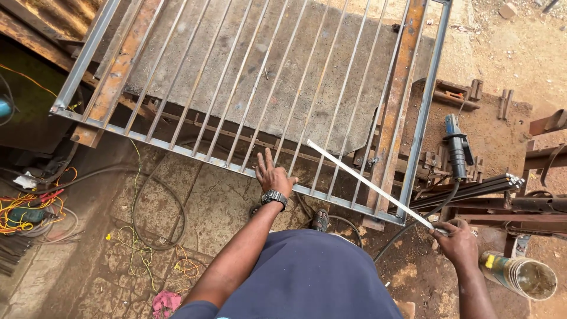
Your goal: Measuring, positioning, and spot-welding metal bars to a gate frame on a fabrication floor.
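Observation:
A grey steel gate frame (88, 50) with several thin upright bars lies flat on rusty supports in front of me. My left hand (273, 173), a dark watch on its wrist, rests with spread fingers on the frame's near rail (177, 147). My right hand (456, 239) grips the near end of a long thin flat metal strip (366, 183). The strip slants up and left across the frame's near right corner, its far end above the bars.
A blue and black angle grinder (456, 150) lies on a rusty stand at right, beside a bundle of dark rods (472, 190). A metal can (522, 274) stands at lower right. Cables (147, 230) and coloured wires (29, 207) litter the ground at left.

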